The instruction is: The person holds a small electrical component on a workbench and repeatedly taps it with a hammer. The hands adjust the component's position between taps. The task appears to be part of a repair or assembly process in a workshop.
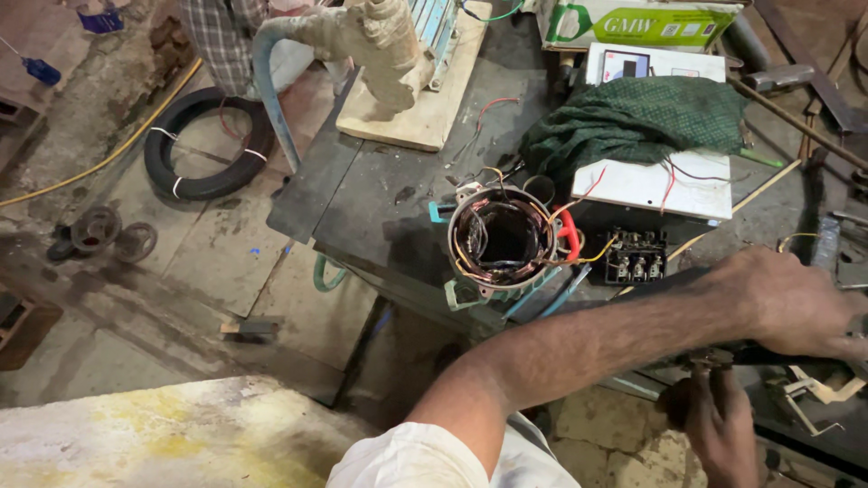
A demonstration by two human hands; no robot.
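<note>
Motor stator (503, 240): an open round metal housing is seen from above, with copper-coloured windings lining a dark hollow bore. Yellow, red and black leads are draped over its rim. It is stood on the near edge of the dark metal surface (362, 194), left of the black terminal block.
Terminal block (636, 257): a small black block with a row of screw terminals is set just right of the stator, and yellow wires are run to it.
Left hand (794, 303): the forearm is stretched from the lower centre across to the right, crossing above the right hand. The hand is laid palm down, fingers bent over a dark object at the right edge of the view; what is gripped cannot be told, nor whether the fingers are fully closed.
Right hand (723, 425): it is held lower, beneath the left forearm, with the fingers curled upward toward a thin dark part under the surface edge. The grip is hidden in shadow, so its state cannot be told.
Green cloth (637, 122): a checked cloth is bunched over a white flat box (651, 185) behind the terminal block.
Pump body (384, 45): a pale casting is stood on a wooden board at the far side.
Rubber ring (208, 145): a black ring is laid on the floor, well apart to the left.
</note>
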